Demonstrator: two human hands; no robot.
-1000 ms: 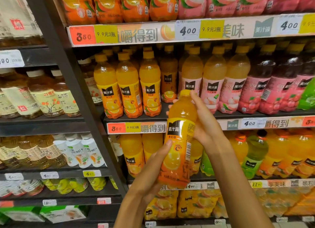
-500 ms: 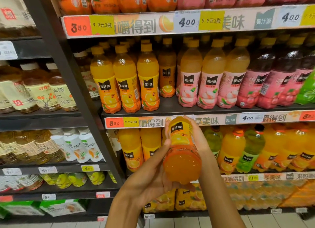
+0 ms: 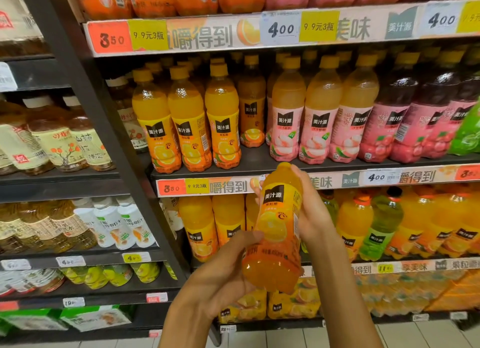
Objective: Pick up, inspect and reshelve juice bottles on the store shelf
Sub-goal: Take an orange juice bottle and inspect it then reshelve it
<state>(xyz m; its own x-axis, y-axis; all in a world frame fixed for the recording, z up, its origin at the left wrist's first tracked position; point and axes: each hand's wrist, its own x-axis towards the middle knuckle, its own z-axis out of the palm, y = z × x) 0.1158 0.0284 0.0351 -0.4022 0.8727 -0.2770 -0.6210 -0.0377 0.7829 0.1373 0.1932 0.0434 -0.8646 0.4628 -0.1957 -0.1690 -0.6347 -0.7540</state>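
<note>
A: What do the hands have?

B: One orange bottle (image 3: 276, 230), held between both hands in front of the shelf (image 3: 285, 163), clear of it. It tilts, base toward the camera and low, cap end up and away.

A: How do the fingers sit?

B: The left hand (image 3: 223, 277) wraps the lower part: the thumb lies across the front just under the orange picture on the label, the other fingers curl behind the base. The right hand (image 3: 310, 212) clasps the upper part from the right side, its fingers (image 3: 298, 173) bent over the neck, so the cap is hidden under them. Both hands are grasping the bottle.

A: And around the fingers?

B: Just above the right hand's fingers, on the shelf, stands a row of three orange bottles (image 3: 189, 124) to the left and peach bottles (image 3: 320, 119) with pink labels to the right. Between those two groups the front spot holds no bottle; one orange bottle stands further back there. Behind the right hand's fingers runs the price strip (image 3: 207, 186). Below and behind both hands are bigger orange bottles (image 3: 200, 228), with a green bottle (image 3: 379, 228) off to the right of the right wrist.
</note>
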